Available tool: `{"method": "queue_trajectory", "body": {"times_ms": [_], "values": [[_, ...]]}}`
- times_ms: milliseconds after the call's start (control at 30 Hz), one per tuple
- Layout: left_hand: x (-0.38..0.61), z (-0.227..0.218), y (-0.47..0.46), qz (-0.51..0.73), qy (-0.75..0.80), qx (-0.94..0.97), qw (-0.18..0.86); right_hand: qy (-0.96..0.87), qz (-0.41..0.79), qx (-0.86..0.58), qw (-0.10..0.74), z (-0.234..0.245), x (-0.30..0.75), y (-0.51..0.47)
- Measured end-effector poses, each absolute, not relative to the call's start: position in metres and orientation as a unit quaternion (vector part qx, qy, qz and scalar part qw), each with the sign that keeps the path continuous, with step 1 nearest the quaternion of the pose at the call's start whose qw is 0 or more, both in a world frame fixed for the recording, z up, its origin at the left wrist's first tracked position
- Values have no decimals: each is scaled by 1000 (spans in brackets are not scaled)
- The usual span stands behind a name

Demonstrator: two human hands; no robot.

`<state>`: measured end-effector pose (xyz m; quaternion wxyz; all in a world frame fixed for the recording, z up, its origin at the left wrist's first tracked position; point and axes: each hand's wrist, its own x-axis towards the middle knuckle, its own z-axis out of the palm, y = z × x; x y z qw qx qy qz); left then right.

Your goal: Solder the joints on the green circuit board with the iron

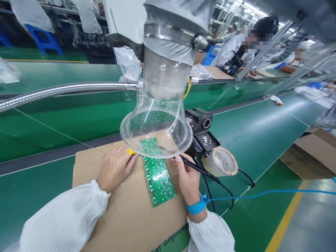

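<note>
A long green circuit board (162, 185) lies on a flat cardboard sheet (123, 210), its far end seen through the clear hood. My right hand (189, 180), with a blue wrist strap (196, 207), grips a black soldering iron (201, 168) like a pen. Its tip end reaches behind the hood rim, so I cannot see whether it touches the board. On the board's left side, my left hand (115, 167) is closed on a small yellow thing (130, 151), partly hidden by fingers and hood; its kind is unclear.
A clear fume hood (156, 153) hangs low over the board. To the right stand a black iron stand (206, 140) with solder bits and a round holder (223, 161). Black cables and a blue cord (275, 191) trail right. Another person (236, 45) works across the bench.
</note>
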<state>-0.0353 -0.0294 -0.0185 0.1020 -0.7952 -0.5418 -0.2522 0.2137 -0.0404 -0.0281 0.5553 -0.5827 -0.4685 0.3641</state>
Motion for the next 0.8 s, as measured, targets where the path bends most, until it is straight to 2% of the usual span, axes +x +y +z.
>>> {"method": "queue_trajectory", "body": {"times_ms": [367, 600, 800], "values": [[-37, -30, -31, -284, -537, -792, 62, -447, 359, -580, 579, -25, 215, -44], [-38, -33, -34, -298, -494, -813, 72, -410, 428, -555, 584, -7, 219, -45], [-39, -33, -36, -314, -501, -803, 80, -422, 421, -551, 583, -6, 211, -25]]}}
